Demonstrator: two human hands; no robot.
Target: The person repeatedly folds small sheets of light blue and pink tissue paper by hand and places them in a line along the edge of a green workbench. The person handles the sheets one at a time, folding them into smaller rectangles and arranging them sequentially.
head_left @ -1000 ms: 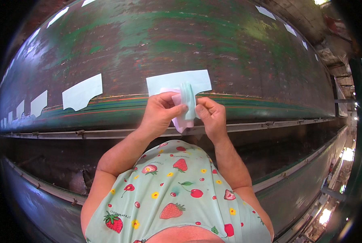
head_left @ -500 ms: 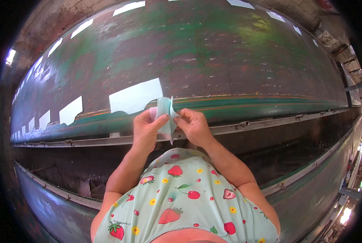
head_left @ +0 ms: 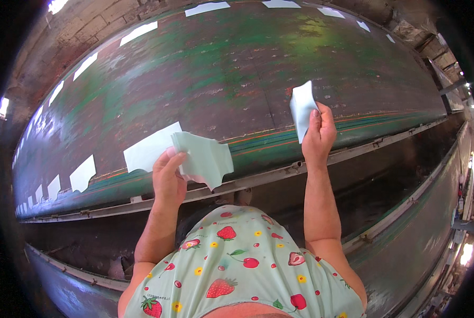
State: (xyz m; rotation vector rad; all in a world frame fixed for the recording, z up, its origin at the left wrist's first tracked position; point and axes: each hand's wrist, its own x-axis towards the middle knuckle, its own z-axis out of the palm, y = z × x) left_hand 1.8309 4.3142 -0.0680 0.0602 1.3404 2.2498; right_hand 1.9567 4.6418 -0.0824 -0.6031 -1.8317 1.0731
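Note:
My left hand (head_left: pixel 168 172) is closed on a stack of pale mint cut fabric pieces (head_left: pixel 205 159), pinched at its left side between thumb and fingers. The stack hangs over the near edge of the long table and has curved cut-outs. Partly behind it, a white cut piece (head_left: pixel 149 148) lies flat on the table top. Out to the right, my right hand (head_left: pixel 320 130) grips a single pale fabric piece (head_left: pixel 302 108) by its right side, thumb on top. That piece is held upright and slightly bent above the table surface.
The long table (head_left: pixel 237 79) has a dark top stained green. White cut pieces (head_left: pixel 82 175) lie in a row along its near edge, and others (head_left: pixel 139 33) along the far edge. A metal rail (head_left: pixel 269 177) runs along the front. Behind me stands another long table (head_left: pixel 406 249).
My hands have moved apart. The right one has drawn a single piece off the stack and carried it right and farther over the table; the left keeps the stack, which has swung flatter.

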